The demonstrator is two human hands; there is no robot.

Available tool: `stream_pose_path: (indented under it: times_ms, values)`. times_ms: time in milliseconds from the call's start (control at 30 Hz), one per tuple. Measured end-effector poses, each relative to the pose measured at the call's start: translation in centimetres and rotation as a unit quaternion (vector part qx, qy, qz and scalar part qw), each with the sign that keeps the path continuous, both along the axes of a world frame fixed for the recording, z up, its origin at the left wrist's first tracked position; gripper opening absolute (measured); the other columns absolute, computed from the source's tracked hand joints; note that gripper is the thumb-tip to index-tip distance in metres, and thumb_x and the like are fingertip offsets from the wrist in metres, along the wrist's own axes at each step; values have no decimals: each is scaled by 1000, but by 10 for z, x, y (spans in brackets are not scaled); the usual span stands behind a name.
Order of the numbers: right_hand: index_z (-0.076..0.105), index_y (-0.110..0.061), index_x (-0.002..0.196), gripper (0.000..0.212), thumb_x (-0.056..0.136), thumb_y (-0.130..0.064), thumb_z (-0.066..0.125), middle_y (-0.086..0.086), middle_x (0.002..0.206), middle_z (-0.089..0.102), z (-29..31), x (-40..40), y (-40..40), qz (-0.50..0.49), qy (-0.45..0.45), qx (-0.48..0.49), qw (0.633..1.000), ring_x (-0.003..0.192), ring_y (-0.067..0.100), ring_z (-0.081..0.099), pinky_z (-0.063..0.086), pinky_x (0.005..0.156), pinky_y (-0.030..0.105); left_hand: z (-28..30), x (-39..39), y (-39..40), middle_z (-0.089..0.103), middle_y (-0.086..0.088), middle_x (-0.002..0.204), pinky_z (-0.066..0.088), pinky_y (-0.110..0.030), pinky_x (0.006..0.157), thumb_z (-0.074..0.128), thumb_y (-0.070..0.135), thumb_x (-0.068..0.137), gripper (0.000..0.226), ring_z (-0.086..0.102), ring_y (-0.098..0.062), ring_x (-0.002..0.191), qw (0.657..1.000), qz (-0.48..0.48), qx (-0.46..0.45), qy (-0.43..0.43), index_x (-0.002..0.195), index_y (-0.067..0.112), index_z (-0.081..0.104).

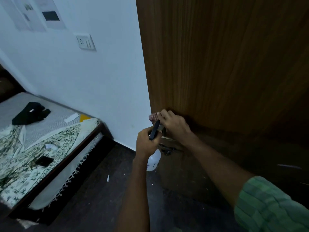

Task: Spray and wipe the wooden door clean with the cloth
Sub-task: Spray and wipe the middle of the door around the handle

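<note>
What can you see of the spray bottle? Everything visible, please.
The spray bottle has a white, rounded, plastic-looking body with small blue marks and a dark trigger head on top. The left hand grips it around the neck, so the body hangs below the fist, roughly upright, above the dark floor. Its head sits close to the wooden door, beside the right hand, which holds a checked cloth. The nozzle and the liquid level cannot be made out.
</note>
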State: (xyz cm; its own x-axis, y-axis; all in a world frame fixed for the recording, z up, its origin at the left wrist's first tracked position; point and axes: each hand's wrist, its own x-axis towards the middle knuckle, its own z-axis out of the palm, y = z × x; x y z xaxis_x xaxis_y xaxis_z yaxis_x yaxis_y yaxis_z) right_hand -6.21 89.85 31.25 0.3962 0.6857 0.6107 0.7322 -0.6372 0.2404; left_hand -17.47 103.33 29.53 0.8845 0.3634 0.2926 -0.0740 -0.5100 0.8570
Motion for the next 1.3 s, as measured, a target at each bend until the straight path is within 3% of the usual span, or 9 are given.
stream_pose_path:
  times_ms: [100,200,300,433,567,667,933,1133,1300]
  values:
    - [69,-10,127,42,86,-12,78,7,109,59,-5,-13,11,-23,76,155,985,85,18,60,52,53,23,-5,5,13,56,-6,51,46,-55,50,66,37,90,36,55,-34,47,999,-30,1,23,64,14,56]
    - [66,-12,136,37,99,-11,61,10,122,59,19,-24,19,-84,74,370,922,97,18,60,50,68,17,-8,9,27,55,-6,50,48,-52,51,66,42,89,39,56,-33,48,998,-40,26,43,61,17,54]
    - [66,-13,136,42,95,-6,66,10,127,57,33,-27,24,-125,69,462,875,109,18,59,46,78,15,-18,13,43,58,-3,53,49,-50,53,67,41,91,36,58,-29,50,996,-51,33,57,61,24,57]
    - [69,-11,131,39,93,-3,69,12,125,59,31,-24,31,-143,46,445,883,112,20,59,47,83,17,-27,23,52,50,8,48,35,-31,50,68,36,89,40,45,-15,44,996,-56,35,60,54,31,49]
    - [70,-13,128,36,94,-2,67,11,124,62,30,-22,37,-170,17,416,893,106,24,58,47,74,20,-33,32,54,53,7,49,44,-37,50,69,34,88,37,51,-18,44,993,-85,34,77,56,30,51]
    - [70,-15,130,37,96,-5,63,11,124,64,22,-19,43,-174,-6,358,917,102,24,55,46,67,22,-37,34,58,49,12,47,35,-28,51,71,30,91,41,45,-12,43,994,-92,37,54,57,34,49]
    - [65,-16,133,57,79,-7,80,11,132,58,-36,-14,57,-102,28,59,993,103,30,55,54,81,42,-23,37,77,53,10,55,42,-37,48,65,36,96,25,49,-15,49,996,-70,5,-61,71,35,58]
    - [66,-20,135,40,98,-15,50,17,131,59,-33,-27,28,-241,20,229,943,108,33,54,56,82,46,-25,31,96,56,1,58,48,-48,50,63,41,96,24,53,-24,51,996,-76,12,-51,74,32,60]
    - [70,-18,126,52,77,-1,72,12,127,63,-19,-17,70,-116,8,62,991,104,32,54,47,82,43,-34,24,88,54,-2,56,45,-50,50,63,35,95,30,50,-27,50,997,-79,2,-20,69,21,58]
